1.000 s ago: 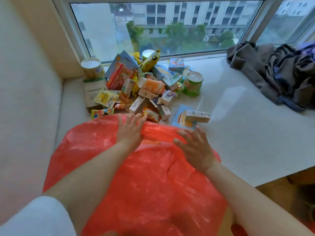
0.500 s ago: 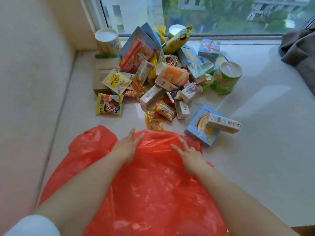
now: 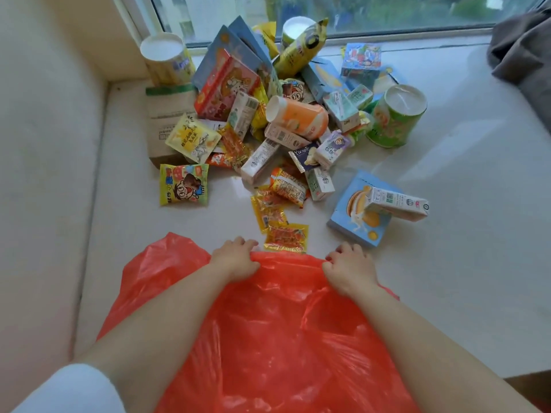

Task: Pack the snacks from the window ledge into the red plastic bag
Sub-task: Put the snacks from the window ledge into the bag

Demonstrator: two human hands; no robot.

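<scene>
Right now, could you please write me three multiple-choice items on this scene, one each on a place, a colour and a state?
1. Where does the milk carton lie?
A. on the blue box
B. inside the bag
C. on the grey cloth

2. What colour is the bag?
A. blue
B. red
C. green

3. What are the hands doing?
A. lifting a can
B. hanging idle
C. gripping the bag's far edge

Answers:
1 A, the carton rests across the box's top right corner.
2 B, the plastic is plainly red.
3 C, the left hand and right hand each curl their fingers over the edge.
</scene>
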